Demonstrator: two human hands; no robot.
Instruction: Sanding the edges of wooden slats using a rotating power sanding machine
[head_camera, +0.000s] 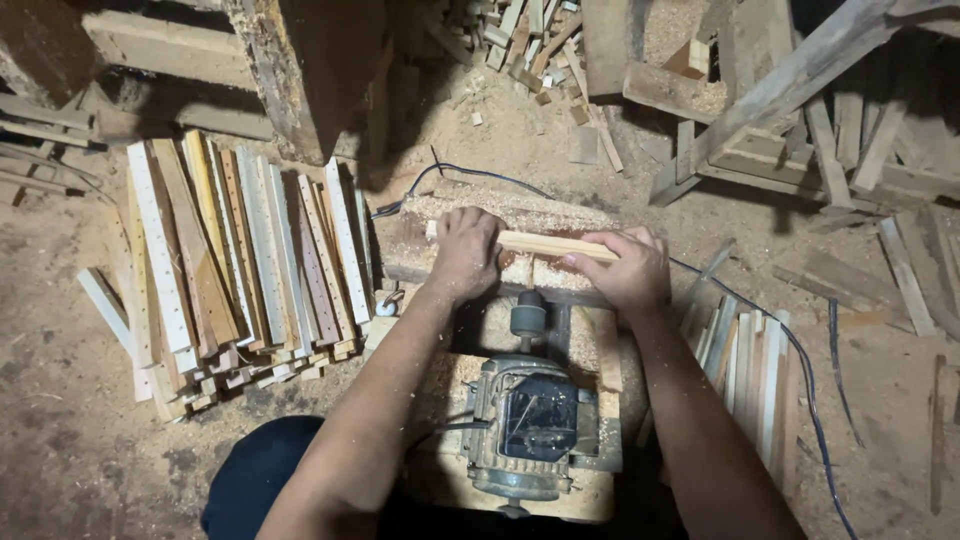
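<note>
From the head camera we see both our hands gripping one pale, narrow wooden slat (548, 244) held crosswise just beyond the chuck of the grey, sawdust-coated electric motor (525, 425), likely so the spinning bit meets its near edge squarely. Our left hand (466, 252) is clenched over the slat's left end and our right hand (618, 268) pinches its right end, so the slat spans between them, directly beyond the motor. Left of the motor lies a stack of drilled, whitish and brown slats (240, 265); right of it, a smaller bundle of plain slats (745, 365).
</note>
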